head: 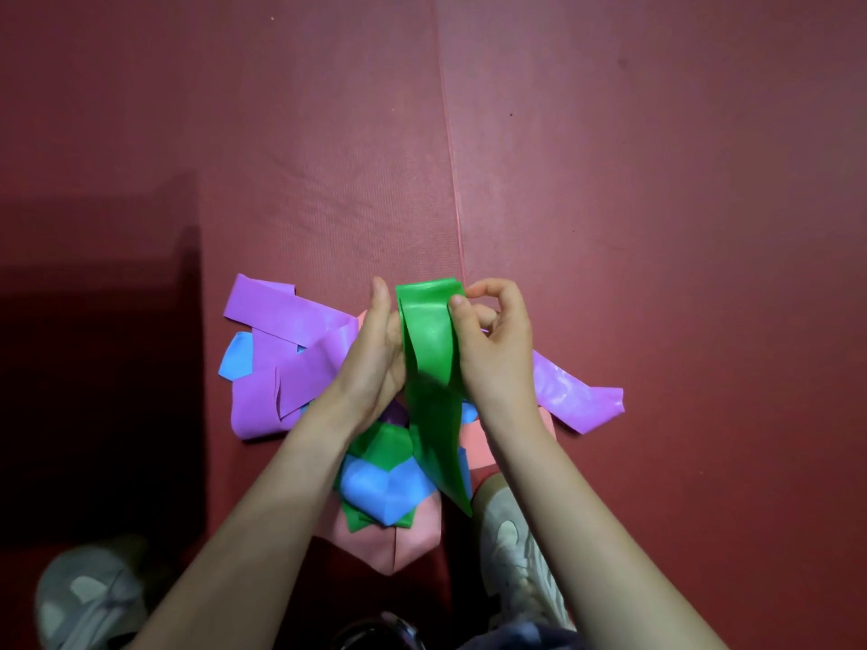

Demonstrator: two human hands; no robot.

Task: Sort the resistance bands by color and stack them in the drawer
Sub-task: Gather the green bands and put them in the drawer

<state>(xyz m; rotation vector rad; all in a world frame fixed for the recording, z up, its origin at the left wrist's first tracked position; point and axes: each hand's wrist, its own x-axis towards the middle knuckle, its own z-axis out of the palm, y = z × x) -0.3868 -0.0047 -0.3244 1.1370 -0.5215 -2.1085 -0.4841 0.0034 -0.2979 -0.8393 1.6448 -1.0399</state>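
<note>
Floor: red mat [610, 180] fills the view, with a thin seam [452, 157] running away from the person. A dark shadowed area [94, 368] is noted at far left; what it is cannot be told.

Pile of resistance bands [328, 415] is laid on the mat just in front of the feet, colours mixed and overlapping.
- Purple bands [291, 340]: several strips crossed at the pile's left; one more purple strip [577, 396] is stretched out to the right.
- Pink band [389, 541]: at the bottom, nearest the person, partly covered.
- Blue band [380, 485]: bunched on the pink; a second blue piece [237, 356] shows under the purple at left.

Green band [429, 349]: folded lengthwise, lifted above the pile between both hands, its tail hanging down toward the person.

Left hand [370, 358]: fingers held straight, pressed flat against the band's left side; the thumb is hidden.
Right hand [492, 340]: thumb and curled fingers are pinched on the band's right edge near the top.

Pale shoes are seen at lower left [84, 598] and lower right [516, 546].
</note>
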